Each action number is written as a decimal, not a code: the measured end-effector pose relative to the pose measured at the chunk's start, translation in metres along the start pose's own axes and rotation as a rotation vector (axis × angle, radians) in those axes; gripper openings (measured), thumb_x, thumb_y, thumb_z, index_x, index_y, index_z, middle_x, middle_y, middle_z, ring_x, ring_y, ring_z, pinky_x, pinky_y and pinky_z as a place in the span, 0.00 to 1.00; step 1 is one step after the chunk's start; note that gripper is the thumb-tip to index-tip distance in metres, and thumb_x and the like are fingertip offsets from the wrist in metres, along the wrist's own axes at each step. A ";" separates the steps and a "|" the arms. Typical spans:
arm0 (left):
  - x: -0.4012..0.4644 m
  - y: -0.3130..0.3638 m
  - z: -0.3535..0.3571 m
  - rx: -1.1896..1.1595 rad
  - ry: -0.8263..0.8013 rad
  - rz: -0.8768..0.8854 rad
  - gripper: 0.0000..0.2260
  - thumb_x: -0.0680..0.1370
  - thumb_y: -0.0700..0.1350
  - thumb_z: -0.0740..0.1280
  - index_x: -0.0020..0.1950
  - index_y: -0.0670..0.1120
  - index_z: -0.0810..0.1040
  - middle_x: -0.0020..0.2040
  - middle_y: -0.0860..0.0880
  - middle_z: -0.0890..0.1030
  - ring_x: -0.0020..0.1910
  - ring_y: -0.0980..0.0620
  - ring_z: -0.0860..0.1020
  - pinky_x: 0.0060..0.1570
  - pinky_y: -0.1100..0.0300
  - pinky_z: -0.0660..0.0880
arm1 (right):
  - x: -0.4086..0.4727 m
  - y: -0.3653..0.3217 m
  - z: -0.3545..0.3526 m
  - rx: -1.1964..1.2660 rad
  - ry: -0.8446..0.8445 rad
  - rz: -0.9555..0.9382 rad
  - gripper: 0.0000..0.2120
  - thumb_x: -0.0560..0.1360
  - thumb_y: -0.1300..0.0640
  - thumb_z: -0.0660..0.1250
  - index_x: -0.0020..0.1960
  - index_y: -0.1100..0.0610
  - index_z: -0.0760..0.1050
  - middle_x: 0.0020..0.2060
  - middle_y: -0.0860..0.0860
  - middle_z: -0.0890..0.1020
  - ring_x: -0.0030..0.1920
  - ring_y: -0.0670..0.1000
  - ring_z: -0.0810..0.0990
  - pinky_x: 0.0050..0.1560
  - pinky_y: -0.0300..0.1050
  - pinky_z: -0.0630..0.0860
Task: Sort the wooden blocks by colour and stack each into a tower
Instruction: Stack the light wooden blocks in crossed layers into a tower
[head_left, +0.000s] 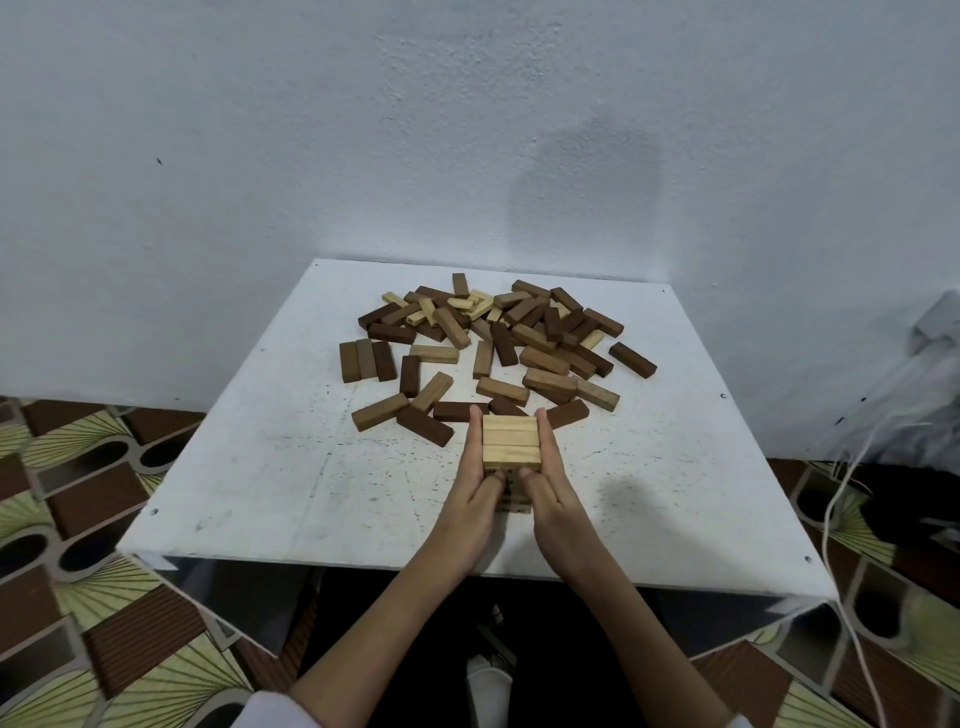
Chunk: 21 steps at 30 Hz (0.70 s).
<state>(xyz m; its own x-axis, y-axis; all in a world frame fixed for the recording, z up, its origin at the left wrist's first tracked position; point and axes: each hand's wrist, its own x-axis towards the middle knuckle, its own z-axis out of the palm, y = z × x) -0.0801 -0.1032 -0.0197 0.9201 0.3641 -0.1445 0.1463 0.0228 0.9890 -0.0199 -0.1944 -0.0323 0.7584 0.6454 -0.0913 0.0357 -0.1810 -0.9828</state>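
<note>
A short tower of light wooden blocks (511, 441) stands near the front middle of the white table (270, 467), its top layer made of three pale blocks side by side. My left hand (480, 467) presses flat against the tower's left side, and my right hand (545, 473) presses flat against its right side, with both thumbs at the front face. Behind the tower lies a loose heap of dark, mid-brown and pale blocks (498, 338). Three brown blocks (366, 359) lie side by side at the heap's left.
The table stands against a pale wall (467, 130). A patterned floor (78, 597) surrounds it. White cables (841, 493) and a crumpled plastic bag (930, 389) are at the right. Single dark blocks (632, 359) lie scattered right of the heap.
</note>
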 end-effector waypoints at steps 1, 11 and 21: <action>0.000 0.000 0.000 0.001 0.001 -0.001 0.27 0.83 0.36 0.49 0.76 0.55 0.44 0.66 0.58 0.60 0.56 0.73 0.64 0.46 0.85 0.62 | 0.000 0.001 0.000 0.000 0.003 0.000 0.27 0.82 0.60 0.48 0.76 0.43 0.43 0.75 0.45 0.53 0.70 0.42 0.59 0.57 0.22 0.61; -0.003 0.005 0.000 -0.049 -0.014 -0.003 0.27 0.82 0.33 0.48 0.76 0.54 0.45 0.65 0.59 0.61 0.48 0.80 0.65 0.43 0.83 0.65 | 0.002 0.003 -0.002 0.002 0.014 -0.006 0.27 0.82 0.61 0.48 0.76 0.44 0.44 0.75 0.44 0.54 0.70 0.41 0.58 0.51 0.16 0.61; -0.003 0.001 0.002 -0.144 -0.034 0.002 0.31 0.78 0.27 0.46 0.77 0.49 0.46 0.59 0.60 0.65 0.44 0.81 0.70 0.42 0.78 0.70 | 0.001 0.009 -0.002 0.021 -0.003 0.009 0.30 0.79 0.60 0.49 0.76 0.43 0.43 0.76 0.43 0.52 0.73 0.42 0.55 0.61 0.27 0.60</action>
<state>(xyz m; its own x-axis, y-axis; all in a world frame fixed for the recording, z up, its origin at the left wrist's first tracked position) -0.0817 -0.1057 -0.0183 0.9325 0.3327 -0.1408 0.0928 0.1562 0.9834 -0.0174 -0.1966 -0.0413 0.7567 0.6461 -0.1001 0.0154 -0.1708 -0.9852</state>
